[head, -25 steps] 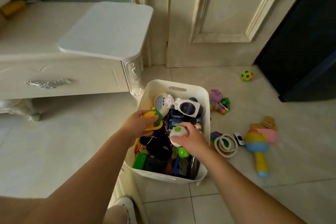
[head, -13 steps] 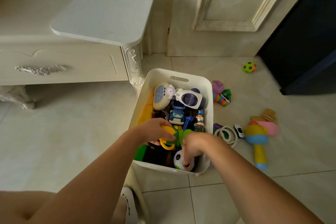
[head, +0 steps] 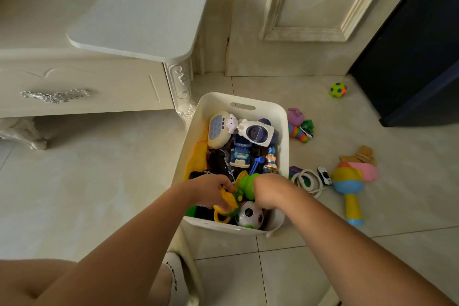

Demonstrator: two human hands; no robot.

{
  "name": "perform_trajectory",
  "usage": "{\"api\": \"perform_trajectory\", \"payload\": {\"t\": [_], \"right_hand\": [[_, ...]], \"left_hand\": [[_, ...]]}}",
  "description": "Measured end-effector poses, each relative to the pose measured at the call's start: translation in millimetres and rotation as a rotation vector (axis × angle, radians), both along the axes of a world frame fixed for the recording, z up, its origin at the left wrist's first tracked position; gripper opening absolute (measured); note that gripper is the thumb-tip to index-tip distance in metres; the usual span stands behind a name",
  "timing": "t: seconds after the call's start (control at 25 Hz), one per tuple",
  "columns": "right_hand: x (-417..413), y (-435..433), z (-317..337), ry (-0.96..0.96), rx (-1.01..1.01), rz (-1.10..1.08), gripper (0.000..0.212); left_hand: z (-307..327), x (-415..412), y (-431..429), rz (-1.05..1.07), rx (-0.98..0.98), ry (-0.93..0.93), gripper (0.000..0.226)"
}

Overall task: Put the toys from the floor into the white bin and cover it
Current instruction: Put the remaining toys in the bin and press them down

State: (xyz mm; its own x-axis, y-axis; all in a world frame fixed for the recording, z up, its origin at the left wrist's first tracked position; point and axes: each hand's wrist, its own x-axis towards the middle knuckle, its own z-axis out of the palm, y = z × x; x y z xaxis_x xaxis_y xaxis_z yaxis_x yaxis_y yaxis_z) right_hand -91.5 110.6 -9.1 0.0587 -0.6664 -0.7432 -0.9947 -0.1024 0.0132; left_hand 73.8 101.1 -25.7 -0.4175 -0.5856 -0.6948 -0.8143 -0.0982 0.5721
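Observation:
The white bin [head: 285,117] stands on the floor tiles, packed with toys. Both hands are over its near end. My left hand [head: 211,190] grips the yellow part of a yellow and green toy [head: 244,185], and my right hand [head: 269,191] closes on its green part. A white ball toy with dark spots [head: 249,215] lies in the bin just below them. On the floor to the right lie a white ring [head: 308,181], a small white car [head: 324,175], a colourful rattle [head: 347,181] and a purple and rainbow toy [head: 296,124].
A green spotted ball [head: 337,89] lies near the dark cabinet [head: 409,69] at the far right. A cream drawer unit [head: 87,87] stands left of the bin, with a flat white rounded panel [head: 139,15] on top. My socked foot [head: 173,278] is beside the bin's near corner.
Both hands dropped to the bin's near end. The white ball toy left my right hand and lies in the bin. My right hand now grips the green part too.

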Motion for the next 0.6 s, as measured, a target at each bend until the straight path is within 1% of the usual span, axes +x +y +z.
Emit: {"api": "perform_trajectory", "payload": {"t": [0.08, 0.16, 0.2, 0.28, 0.36, 0.44, 0.48, 0.52, 0.6], "right_hand": [[-2, 4, 0, -0.026, 0.022, -0.019, 0.038], [2, 15, -9, -0.028, 0.028, 0.004, 0.035], [4, 20, -13, -0.051, 0.003, 0.017, 0.032], [9, 27, -17, -0.079, -0.055, 0.012, 0.033], [8, 29, -17, -0.088, -0.072, -0.003, 0.037], [6, 28, -12, -0.116, -0.047, -0.021, 0.037], [3, 26, -9, -0.174, -0.037, -0.068, 0.034], [-1, 22, -4, -0.275, -0.053, -0.149, 0.032], [-17, 11, 7, -0.535, -0.192, -0.373, 0.03]], "left_hand": [[0, -4, 2, -0.05, -0.075, -0.06, 0.054], [-3, -9, 6, -0.166, -0.148, -0.196, 0.057], [-5, -10, 7, -0.212, -0.16, -0.256, 0.057], [-5, -13, 8, -0.261, -0.157, -0.334, 0.058], [-2, -19, 10, -0.322, -0.186, -0.413, 0.067], [5, -27, 9, -0.399, -0.223, -0.488, 0.073], [12, -33, 5, -0.421, -0.229, -0.501, 0.072], [18, -39, -1, -0.418, -0.235, -0.487, 0.067], [30, -55, -14, -0.344, -0.31, -0.373, 0.047]]}}
